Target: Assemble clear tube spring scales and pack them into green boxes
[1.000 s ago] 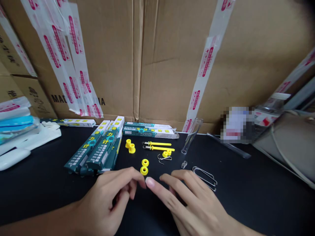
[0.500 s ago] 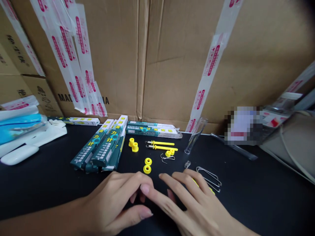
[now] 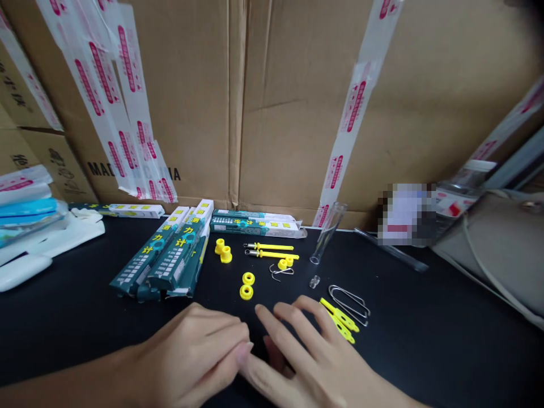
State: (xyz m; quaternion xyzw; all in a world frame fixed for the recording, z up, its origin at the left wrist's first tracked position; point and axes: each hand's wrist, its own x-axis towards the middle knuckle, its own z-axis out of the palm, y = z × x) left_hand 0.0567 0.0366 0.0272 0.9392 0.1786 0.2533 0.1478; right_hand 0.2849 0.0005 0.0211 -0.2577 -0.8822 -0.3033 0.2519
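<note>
Left hand (image 3: 199, 351) curled, right hand (image 3: 317, 354) loosely bent, meeting; any hold hidden, cannot tell. Yellow strips (image 3: 335, 310) beside right hand: probably light, thin, bendy; pinch edges. Rings (image 3: 246, 297) ahead: likely light, stiff; pinch rims.

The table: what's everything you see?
Table: one, black, below
Cardboard boxes: several, brown, behind
Tape: several strips, white-red, behind
Slim boxes: several, green-white, left, back
Packets: some, blue-white, left
Smooth item: one, white, left
Flanged caps: two, yellow, centre
Rings: two, yellow, centre
Rods: two, yellow, centre
Small caps: two, yellow, centre
Hooks: count unclear, silver, centre
Coils: count unclear, silver, centre
Wire loops: seemingly two, silver, right
Flat strips: two, yellow, right
Tubes: at least two, clear, right
Bottle: one, clear, right
Blurred thing: one, pale, right
Bag: one, grey, right
Left hand: one, bare, front
Right hand: one, bare, front
</note>
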